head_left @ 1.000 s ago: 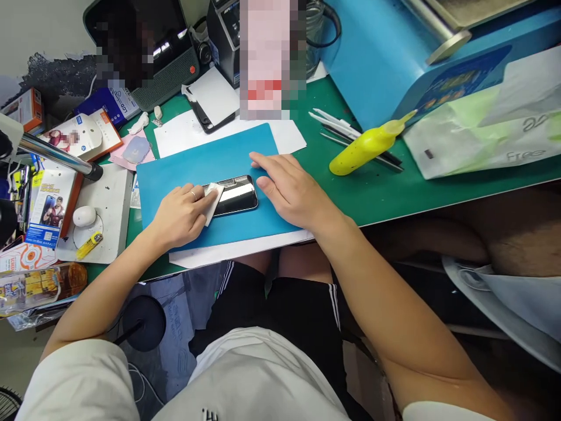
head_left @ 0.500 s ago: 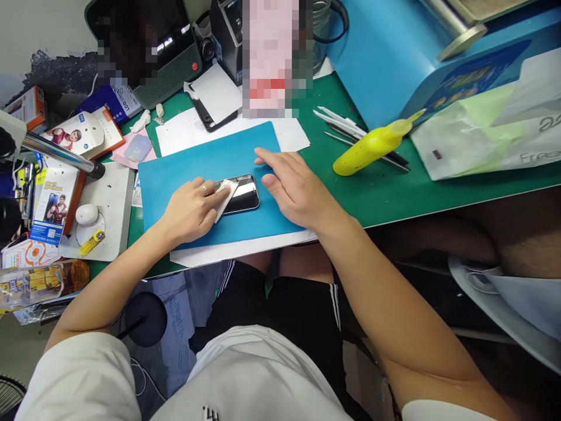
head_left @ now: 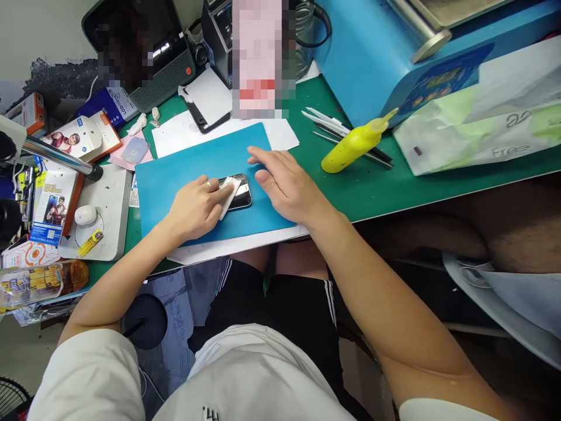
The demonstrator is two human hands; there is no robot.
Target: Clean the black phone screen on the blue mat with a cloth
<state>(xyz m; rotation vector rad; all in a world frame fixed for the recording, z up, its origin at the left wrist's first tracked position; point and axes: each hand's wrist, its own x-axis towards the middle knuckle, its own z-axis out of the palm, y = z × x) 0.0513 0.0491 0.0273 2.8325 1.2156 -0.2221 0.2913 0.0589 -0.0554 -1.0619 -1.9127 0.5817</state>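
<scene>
A smartphone [head_left: 243,199] lies screen up on a blue mat [head_left: 184,166], its left part hidden by my left hand [head_left: 197,209]. Under the fingers of that hand a folded white wipe [head_left: 230,197] is pressed against the phone's glass. A ring sits on one finger. To the right of the phone my right hand [head_left: 290,188] rests with its edge on the mat, fingers stretched out and thumb apart, holding nothing.
A yellow squeeze bottle [head_left: 353,146] lies over several thin tools [head_left: 326,121] on the right. Behind it stands a blue machine [head_left: 368,52]. Phone boxes [head_left: 52,202], a lamp arm [head_left: 61,153] and a drink bottle [head_left: 44,283] crowd the left. Another person's leg [head_left: 521,234] shows at right.
My left hand has slid the wipe slightly toward the phone's right end, covering more of the screen. The right hand keeps its pose. The whole view has shifted a little.
</scene>
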